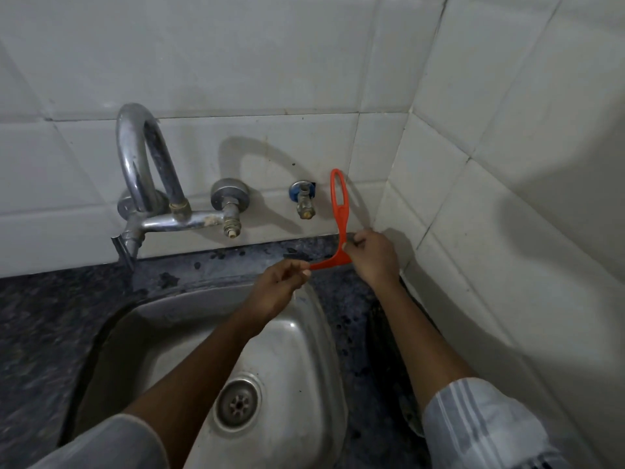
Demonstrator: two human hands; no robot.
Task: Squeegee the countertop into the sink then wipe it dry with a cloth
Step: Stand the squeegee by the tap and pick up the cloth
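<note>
An orange plastic squeegee (340, 211) stands with its looped handle pointing up against the tiled wall. Its blade bar rests low over the dark speckled countertop (355, 299) behind the sink. My left hand (280, 289) pinches the left end of the blade bar. My right hand (373, 255) grips the right end near the handle's base. The steel sink (297, 340) with its round drain (238, 404) lies below my forearms. No cloth is in view.
A curved chrome tap (142, 170) with two valves (230, 204) is fixed to the wall left of the squeegee, and a small angle valve (304, 201) sits beside the handle. White tiled walls meet in a corner (402, 184) at the right. Dark countertop extends at the left (40, 326).
</note>
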